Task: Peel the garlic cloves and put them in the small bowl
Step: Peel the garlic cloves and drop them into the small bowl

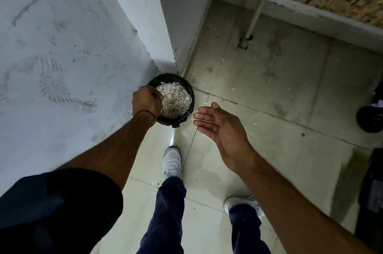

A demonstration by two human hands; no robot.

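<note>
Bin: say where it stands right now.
Head view, left of centre: the bin stands on the floor in the corner at the foot of the wall, full of skins, under the left hand, with the right hand just to its right.

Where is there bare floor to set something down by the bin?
Bare tiles span from the bin to the hose, beyond the right hand. Crowded: between bin and wall, under the left hand; dark objects along the right edge.

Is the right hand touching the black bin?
Apart: the head view shows bare floor between the right hand and the black bin.
</note>
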